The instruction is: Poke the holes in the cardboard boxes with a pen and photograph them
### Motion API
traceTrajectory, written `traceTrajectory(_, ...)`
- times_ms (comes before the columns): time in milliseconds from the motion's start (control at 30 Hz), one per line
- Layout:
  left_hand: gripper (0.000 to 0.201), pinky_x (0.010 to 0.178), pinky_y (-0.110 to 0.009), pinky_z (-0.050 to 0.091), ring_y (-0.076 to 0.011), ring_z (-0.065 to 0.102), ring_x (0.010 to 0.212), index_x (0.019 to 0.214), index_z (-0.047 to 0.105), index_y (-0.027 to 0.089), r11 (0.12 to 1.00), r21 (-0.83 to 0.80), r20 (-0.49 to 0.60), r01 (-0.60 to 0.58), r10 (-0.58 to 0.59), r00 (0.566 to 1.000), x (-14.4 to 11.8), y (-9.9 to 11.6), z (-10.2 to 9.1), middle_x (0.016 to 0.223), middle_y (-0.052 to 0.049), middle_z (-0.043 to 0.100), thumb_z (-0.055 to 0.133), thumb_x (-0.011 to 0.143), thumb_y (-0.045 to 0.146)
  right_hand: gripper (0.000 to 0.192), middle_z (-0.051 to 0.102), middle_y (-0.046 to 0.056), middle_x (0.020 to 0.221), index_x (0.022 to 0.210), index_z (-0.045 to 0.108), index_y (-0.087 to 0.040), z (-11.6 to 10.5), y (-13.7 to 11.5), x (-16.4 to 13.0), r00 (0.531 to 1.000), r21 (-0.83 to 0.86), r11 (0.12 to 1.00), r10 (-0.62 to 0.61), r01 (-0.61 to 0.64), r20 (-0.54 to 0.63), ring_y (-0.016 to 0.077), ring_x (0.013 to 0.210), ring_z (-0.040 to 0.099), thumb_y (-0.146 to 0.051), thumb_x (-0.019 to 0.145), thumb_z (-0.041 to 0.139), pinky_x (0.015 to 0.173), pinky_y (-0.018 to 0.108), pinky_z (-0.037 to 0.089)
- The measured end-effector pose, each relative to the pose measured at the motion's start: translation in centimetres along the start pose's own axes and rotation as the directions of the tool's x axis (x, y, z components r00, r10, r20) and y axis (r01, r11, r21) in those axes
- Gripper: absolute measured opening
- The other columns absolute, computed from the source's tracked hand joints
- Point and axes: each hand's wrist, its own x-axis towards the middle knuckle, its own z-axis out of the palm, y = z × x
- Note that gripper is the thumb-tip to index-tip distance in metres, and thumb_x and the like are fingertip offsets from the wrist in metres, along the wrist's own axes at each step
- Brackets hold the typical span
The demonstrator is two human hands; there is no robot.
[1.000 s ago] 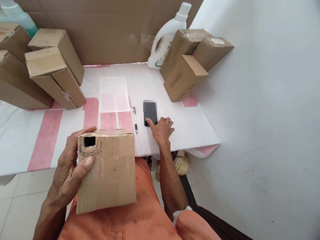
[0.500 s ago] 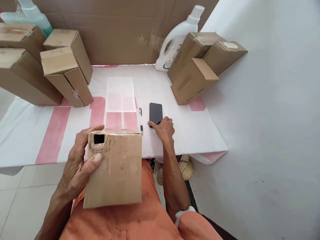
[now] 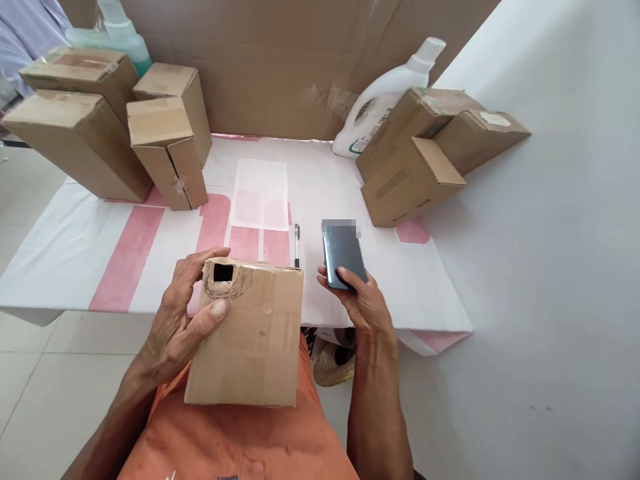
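Observation:
My left hand (image 3: 187, 320) grips a brown cardboard box (image 3: 255, 340) that rests on my lap; the box has a small square hole (image 3: 223, 273) cut near its top left corner, ringed with pen scribble. My right hand (image 3: 361, 301) holds a dark phone (image 3: 342, 251) lifted off the table, its back facing up. A pen (image 3: 297, 237) lies on the white and pink table cover (image 3: 125, 247) between box and phone.
Several cardboard boxes (image 3: 165, 150) stand at the back left, more boxes (image 3: 415, 173) at the back right beside a white detergent bottle (image 3: 385, 97). A translucent sheet (image 3: 261, 193) lies mid-table. A cardboard wall (image 3: 280, 60) closes the back; a white wall (image 3: 550, 233) is on the right.
My right hand, which was touching the phone flat on the table, has picked it up and drawn it toward me. The view has shifted left and up.

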Motion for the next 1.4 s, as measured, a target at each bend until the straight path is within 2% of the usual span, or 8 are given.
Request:
traceTrajectory(67, 0.062, 0.1, -0.051, 0.055, -0.0378, 0.063, 0.122, 0.149, 0.06, 0.029, 1.0, 0.004, -0.007, -0.019, 0.019, 1.0, 0.3, 0.0, 0.0, 0.146, -0.012, 0.064, 0.062, 0.096, 0.06, 0.049, 0.082, 0.011, 0.113, 0.11, 0.072, -0.018, -0.4, -2.1, -2.5, 0.996, 0.206, 0.978, -0.046, 0.03, 0.071, 0.0251, 0.092, 0.084, -0.043, 0.073, 0.093, 0.077, 0.036, 0.074)
traceTrajectory(267, 0.059, 0.101, -0.053, 0.054, -0.0381, 0.064, 0.121, 0.146, 0.062, 0.028, 0.997, 0.052, -0.012, -0.061, 0.061, 0.998, 0.7, 0.6, 0.1, 0.14, -0.013, 0.068, 0.061, 0.096, 0.059, 0.028, 0.084, 0.012, 0.116, 0.109, 0.079, -0.021, 1.4, -8.3, -10.2, 0.906, 0.346, 0.936, -0.195, 0.058, 0.377, 0.0215, 0.075, 0.082, -0.043, 0.093, 0.086, 0.061, 0.03, 0.071)
traceTrajectory(433, 0.055, 0.109, -0.055, 0.051, -0.0385, 0.063, 0.127, 0.145, 0.065, 0.029, 0.992, 0.063, -0.038, -0.108, 0.11, 0.993, 0.4, 0.2, 0.0, 0.142, -0.012, 0.067, 0.061, 0.099, 0.06, 0.058, 0.084, 0.011, 0.109, 0.138, 0.065, -0.025, 5.0, -8.6, -14.2, 0.753, 0.28, 0.934, -0.018, -0.223, 0.658, 0.0261, 0.074, 0.083, -0.047, 0.09, 0.09, 0.064, 0.04, 0.072)
traceTrajectory(567, 0.049, 0.109, -0.051, 0.051, -0.036, 0.063, 0.124, 0.139, 0.07, 0.032, 0.986, 0.07, -0.045, -0.154, 0.157, 0.987, 0.2, -0.6, -0.5, 0.133, -0.008, 0.071, 0.055, 0.104, 0.062, 0.075, 0.082, 0.008, 0.111, 0.146, 0.058, -0.03, 6.6, -7.6, -14.6, 0.647, 0.189, 0.944, 0.034, -0.272, 0.762, 0.0274, 0.077, 0.083, -0.05, 0.084, 0.095, 0.07, 0.042, 0.071)
traceTrajectory(733, 0.054, 0.111, -0.051, 0.05, -0.036, 0.063, 0.127, 0.145, 0.065, 0.03, 0.989, 0.037, -0.048, -0.141, 0.143, 0.989, 0.2, -0.8, -0.6, 0.139, -0.009, 0.07, 0.056, 0.104, 0.063, 0.057, 0.082, 0.007, 0.103, 0.135, 0.059, -0.028, 6.7, -7.4, -14.5, 0.648, 0.237, 0.937, -0.014, -0.258, 0.761, 0.0239, 0.076, 0.083, -0.046, 0.091, 0.09, 0.073, 0.04, 0.071)
traceTrajectory(1067, 0.048, 0.11, -0.055, 0.053, -0.037, 0.062, 0.123, 0.127, 0.074, 0.032, 0.989, 0.048, -0.082, -0.137, 0.141, 0.987, 0.2, -1.2, -0.2, 0.13, -0.008, 0.073, 0.053, 0.102, 0.068, 0.063, 0.083, 0.007, 0.092, 0.137, 0.061, -0.027, 7.4, -7.8, -15.6, 0.557, 0.113, 0.938, 0.095, -0.328, 0.825, 0.0293, 0.09, 0.084, -0.05, 0.087, 0.093, 0.088, 0.047, 0.07)
traceTrajectory(1233, 0.056, 0.103, -0.055, 0.054, -0.036, 0.064, 0.112, 0.121, 0.074, 0.028, 0.99, 0.052, -0.076, -0.128, 0.132, 0.988, 0.2, -0.9, -0.3, 0.117, -0.01, 0.074, 0.051, 0.1, 0.074, 0.072, 0.083, 0.008, 0.097, 0.141, 0.06, -0.027, 7.6, -7.7, -15.7, 0.618, 0.133, 0.939, 0.099, -0.318, 0.78, 0.0293, 0.085, 0.084, -0.051, 0.083, 0.095, 0.083, 0.045, 0.071)
traceTrajectory(1400, 0.055, 0.098, -0.053, 0.054, -0.0335, 0.064, 0.103, 0.124, 0.072, 0.028, 0.99, 0.058, -0.062, -0.132, 0.136, 0.989, 0.2, -0.8, -0.3, 0.112, -0.01, 0.072, 0.052, 0.1, 0.073, 0.069, 0.083, 0.009, 0.1, 0.142, 0.059, -0.025, 7.4, -7.4, -15.9, 0.634, 0.169, 0.932, 0.079, -0.321, 0.769, 0.0269, 0.085, 0.085, -0.045, 0.087, 0.094, 0.08, 0.038, 0.07)
